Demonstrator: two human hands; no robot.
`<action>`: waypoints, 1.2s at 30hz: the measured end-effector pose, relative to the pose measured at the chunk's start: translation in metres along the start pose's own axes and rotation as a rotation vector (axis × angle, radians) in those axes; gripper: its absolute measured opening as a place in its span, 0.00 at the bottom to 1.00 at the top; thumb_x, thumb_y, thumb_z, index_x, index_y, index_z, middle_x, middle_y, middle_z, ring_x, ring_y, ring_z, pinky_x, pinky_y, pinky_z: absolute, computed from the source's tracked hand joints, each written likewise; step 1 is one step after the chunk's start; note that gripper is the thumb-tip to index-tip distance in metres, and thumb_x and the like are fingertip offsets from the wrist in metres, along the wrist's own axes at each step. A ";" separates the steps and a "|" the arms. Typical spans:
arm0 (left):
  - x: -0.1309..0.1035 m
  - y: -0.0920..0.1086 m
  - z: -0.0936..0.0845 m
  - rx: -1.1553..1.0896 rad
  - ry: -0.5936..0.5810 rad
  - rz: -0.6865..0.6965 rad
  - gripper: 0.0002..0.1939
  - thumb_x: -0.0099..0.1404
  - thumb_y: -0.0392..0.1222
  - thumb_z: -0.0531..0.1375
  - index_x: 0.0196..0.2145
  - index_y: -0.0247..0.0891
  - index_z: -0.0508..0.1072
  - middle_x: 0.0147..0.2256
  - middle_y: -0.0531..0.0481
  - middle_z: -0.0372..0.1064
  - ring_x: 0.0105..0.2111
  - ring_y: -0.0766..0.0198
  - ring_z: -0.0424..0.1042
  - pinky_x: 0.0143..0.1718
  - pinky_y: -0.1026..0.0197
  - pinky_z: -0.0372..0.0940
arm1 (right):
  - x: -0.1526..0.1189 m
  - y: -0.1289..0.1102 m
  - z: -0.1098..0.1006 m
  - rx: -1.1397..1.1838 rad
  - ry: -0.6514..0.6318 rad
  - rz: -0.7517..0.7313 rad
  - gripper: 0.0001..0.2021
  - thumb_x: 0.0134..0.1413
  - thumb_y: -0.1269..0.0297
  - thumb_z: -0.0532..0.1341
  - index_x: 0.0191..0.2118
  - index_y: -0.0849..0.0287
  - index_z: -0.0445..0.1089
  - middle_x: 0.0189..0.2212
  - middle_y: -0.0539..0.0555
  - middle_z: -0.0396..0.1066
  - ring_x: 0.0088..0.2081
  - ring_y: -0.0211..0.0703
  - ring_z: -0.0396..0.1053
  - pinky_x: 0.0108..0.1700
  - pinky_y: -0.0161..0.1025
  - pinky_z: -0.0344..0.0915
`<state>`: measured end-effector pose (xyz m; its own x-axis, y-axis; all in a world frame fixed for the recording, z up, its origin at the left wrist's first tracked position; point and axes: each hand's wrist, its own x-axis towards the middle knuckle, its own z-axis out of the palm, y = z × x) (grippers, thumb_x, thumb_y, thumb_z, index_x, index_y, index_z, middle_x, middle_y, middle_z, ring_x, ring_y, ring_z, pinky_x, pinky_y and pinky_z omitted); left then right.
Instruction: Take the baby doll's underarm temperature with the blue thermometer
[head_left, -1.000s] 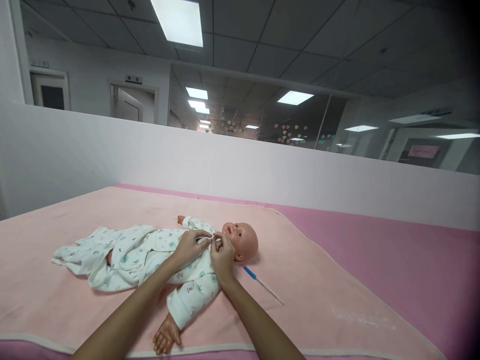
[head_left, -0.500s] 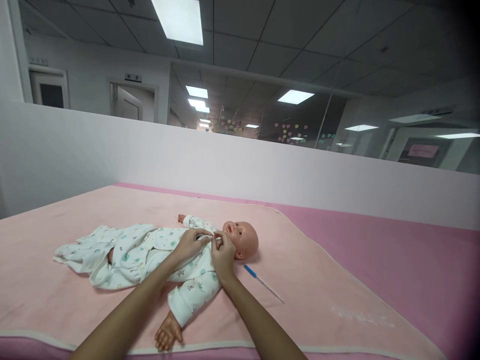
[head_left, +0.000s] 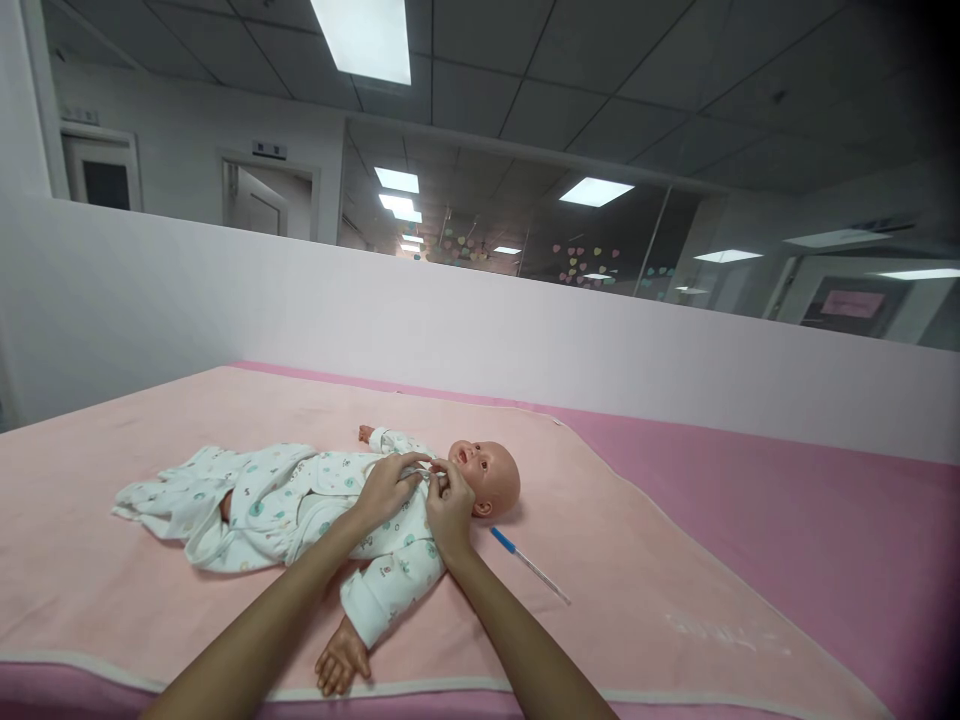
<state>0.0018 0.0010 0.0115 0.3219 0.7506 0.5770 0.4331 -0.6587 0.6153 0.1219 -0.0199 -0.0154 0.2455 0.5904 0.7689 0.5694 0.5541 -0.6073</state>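
Note:
A baby doll (head_left: pixel 496 478) lies on its back, its head to the right, on a pink cloth. It wears a white garment (head_left: pixel 401 578) with green prints, whose trouser legs spread out to the left. My left hand (head_left: pixel 391 487) pinches the cloth at the doll's upper chest. Close beside it, just below the doll's chin, my right hand (head_left: pixel 448 500) has thumb and fingers pressed together on the garment's edge. The fingertips of both hands nearly meet, and the exact bit of cloth between them is small.
A thin glass thermometer-like stick with a blue end (head_left: pixel 504 541) lies right of the doll's shoulder. The pink cloth (head_left: pixel 637 580) covers a darker pink mat (head_left: pixel 825 500). Behind stands a low white wall (head_left: pixel 450 330) with glass above it.
The whole view has shifted slightly. Both hands stay at the doll's collar, with the fingers changed only a little.

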 end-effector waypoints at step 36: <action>0.000 0.004 -0.029 -0.260 0.019 -0.103 0.16 0.59 0.48 0.51 0.32 0.36 0.73 0.32 0.49 0.73 0.35 0.60 0.69 0.39 0.60 0.62 | 0.009 -0.004 -0.006 -0.408 -0.151 -0.150 0.11 0.51 0.72 0.49 0.31 0.61 0.68 0.28 0.54 0.70 0.31 0.39 0.67 0.33 0.33 0.60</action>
<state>-0.0211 -0.0033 0.0293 0.2703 0.8149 0.5127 0.2311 -0.5719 0.7871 0.1263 -0.0201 -0.0051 0.0370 0.6167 0.7863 0.8599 0.3812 -0.3394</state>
